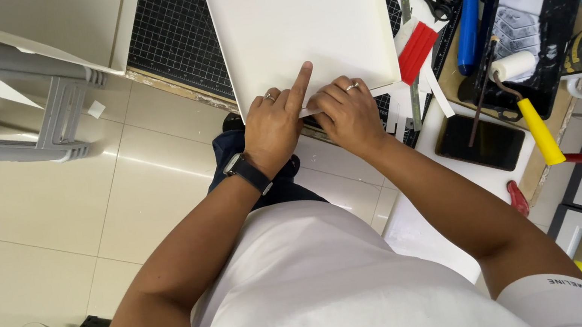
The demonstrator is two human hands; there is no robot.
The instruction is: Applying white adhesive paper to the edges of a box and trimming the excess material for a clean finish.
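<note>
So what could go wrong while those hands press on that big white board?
The white board juts past the cutting mat edge, and both the left hand and right hand push on that overhanging edge, so it might tip or slide. The paint roller with its yellow handle sits close by in the black tray; a bump might smear the board.

The person wears a white short-sleeved T-shirt [324,288], with small dark lettering on the right sleeve's hem. A dark watch [246,171] with a black strap circles the wrist just behind the left hand [274,124]. Each hand carries one silver ring; the right hand [348,111] lies beside the left. Below the watch, dark blue trousers [228,149] show.
</note>
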